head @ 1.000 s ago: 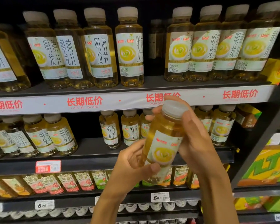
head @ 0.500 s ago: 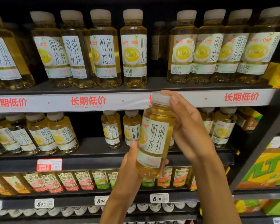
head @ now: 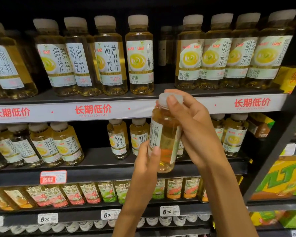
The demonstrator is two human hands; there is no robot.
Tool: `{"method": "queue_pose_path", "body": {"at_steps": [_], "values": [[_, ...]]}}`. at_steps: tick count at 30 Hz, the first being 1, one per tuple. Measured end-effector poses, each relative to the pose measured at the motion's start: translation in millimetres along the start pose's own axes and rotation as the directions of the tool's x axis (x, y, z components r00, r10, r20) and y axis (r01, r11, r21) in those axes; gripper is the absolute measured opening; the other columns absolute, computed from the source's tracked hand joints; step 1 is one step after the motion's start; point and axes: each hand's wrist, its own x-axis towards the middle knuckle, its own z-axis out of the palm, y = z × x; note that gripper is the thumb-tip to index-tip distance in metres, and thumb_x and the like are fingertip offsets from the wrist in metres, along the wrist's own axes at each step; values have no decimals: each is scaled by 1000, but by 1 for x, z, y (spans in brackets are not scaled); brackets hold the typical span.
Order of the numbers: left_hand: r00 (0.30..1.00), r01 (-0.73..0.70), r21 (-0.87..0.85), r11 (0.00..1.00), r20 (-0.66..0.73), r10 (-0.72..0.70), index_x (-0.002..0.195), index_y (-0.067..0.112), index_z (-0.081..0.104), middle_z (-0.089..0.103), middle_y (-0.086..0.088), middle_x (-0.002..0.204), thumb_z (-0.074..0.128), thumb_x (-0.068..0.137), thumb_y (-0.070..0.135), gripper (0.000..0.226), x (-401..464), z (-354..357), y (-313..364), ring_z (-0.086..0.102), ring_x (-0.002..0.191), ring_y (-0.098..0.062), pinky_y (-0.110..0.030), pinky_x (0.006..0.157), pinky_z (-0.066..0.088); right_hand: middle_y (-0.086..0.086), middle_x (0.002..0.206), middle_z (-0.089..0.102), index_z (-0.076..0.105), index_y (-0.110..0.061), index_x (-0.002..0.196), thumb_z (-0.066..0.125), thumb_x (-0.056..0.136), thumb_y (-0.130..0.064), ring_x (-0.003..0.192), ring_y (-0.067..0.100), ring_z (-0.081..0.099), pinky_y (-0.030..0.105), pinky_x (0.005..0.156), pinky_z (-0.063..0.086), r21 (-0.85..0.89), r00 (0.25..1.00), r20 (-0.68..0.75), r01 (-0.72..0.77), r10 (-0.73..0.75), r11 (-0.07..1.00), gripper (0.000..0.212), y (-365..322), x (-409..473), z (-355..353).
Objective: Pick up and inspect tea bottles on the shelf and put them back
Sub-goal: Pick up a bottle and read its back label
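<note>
I hold one tea bottle (head: pixel 165 134) upright in front of the middle shelf; it has pale yellow tea, a white cap and a white label with black characters. My right hand (head: pixel 195 130) wraps its upper part, with fingers over the cap. My left hand (head: pixel 146 161) grips its lower left side, thumb on the label. The label's seam faces me, and amber tea shows between its edges. Rows of matching bottles stand on the top shelf (head: pixel 140 53) and the middle shelf (head: pixel 118 139).
The top shelf's front rail (head: pixel 92 111) carries red characters. A gap in the top row lies behind the held bottle's cap. Smaller flavoured bottles (head: pixel 91 194) fill the lower shelf above price tags (head: pixel 169 210). Yellow and green cartons (head: pixel 284 178) stand at the right.
The bottle has turned in my hands, from the cup picture to the characters and now to the label's seam. It has come upright and moved a little right; my right fingers now cover the cap.
</note>
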Motion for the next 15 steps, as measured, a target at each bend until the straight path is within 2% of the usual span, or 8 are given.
{"method": "queue_pose_path", "body": {"at_steps": [2, 3, 4, 6, 8, 10, 13, 15], "values": [[1000, 19, -15, 1000, 20, -19, 104, 53, 46, 56, 50, 94, 34, 75, 68, 35, -3, 6, 2, 47, 94, 32, 8, 72, 35, 1, 99, 73, 64, -18, 111, 71, 75, -37, 93, 13, 69, 20, 75, 53, -16, 999, 49, -7, 8, 1000, 41, -2, 1, -1], [1000, 26, -40, 999, 11, -26, 103, 54, 51, 60, 44, 98, 34, 71, 71, 40, -2, 6, 1, 52, 96, 26, 4, 75, 39, 2, 100, 74, 65, -18, 110, 71, 76, -35, 94, 14, 69, 21, 75, 53, -6, 998, 67, -17, 17, 1000, 39, -3, 3, -2], [999, 33, -79, 996, 0, -33, 106, 52, 56, 66, 31, 105, 34, 68, 79, 52, -1, 5, -1, 59, 101, 14, -5, 82, 45, 3, 99, 74, 65, -18, 110, 68, 78, -33, 94, 15, 70, 23, 75, 54, 16, 996, 86, -30, 28, 999, 36, -4, 5, -4], [997, 72, -133, 988, 13, -71, 120, 33, 60, 68, -1, 116, 36, 61, 93, 88, -1, 4, -3, 66, 105, -17, -34, 94, 52, 4, 96, 74, 63, -16, 111, 60, 85, -31, 94, 19, 70, 29, 78, 56, 44, 988, 150, -52, 45, 998, 31, -7, 8, -7], [994, 89, -169, 982, 73, -77, 122, 21, 62, 71, -14, 105, 37, 63, 89, 93, -2, 2, -1, 70, 93, -29, -43, 87, 54, 5, 94, 73, 62, -13, 112, 52, 90, -31, 93, 21, 69, 37, 83, 57, 46, 976, 215, -55, 44, 997, 30, -8, 10, -6], [995, 80, -165, 983, 76, -68, 121, 22, 63, 73, -13, 100, 36, 69, 85, 85, -2, 2, 0, 71, 89, -27, -38, 83, 55, 5, 90, 71, 61, -12, 112, 50, 91, -30, 90, 22, 68, 42, 86, 55, 38, 973, 227, -46, 36, 998, 30, -9, 11, -4], [998, 62, -135, 989, 11, -61, 132, 36, 52, 63, 6, 127, 34, 71, 86, 82, -1, 1, -1, 59, 118, -12, -43, 106, 41, 3, 87, 71, 61, -13, 110, 55, 89, -30, 88, 19, 68, 34, 78, 57, 13, 983, 181, -26, 23, 1000, 28, -10, 9, -3], [999, -31, -88, 996, -47, 27, 131, 42, 52, 59, 16, 130, 33, 76, 81, 70, -2, 2, 1, 54, 120, 1, -33, 104, 43, 1, 89, 72, 63, -17, 108, 60, 86, -34, 89, 17, 69, 28, 76, 55, -41, 992, 122, 16, -11, 999, 28, -10, 8, -1]]}}
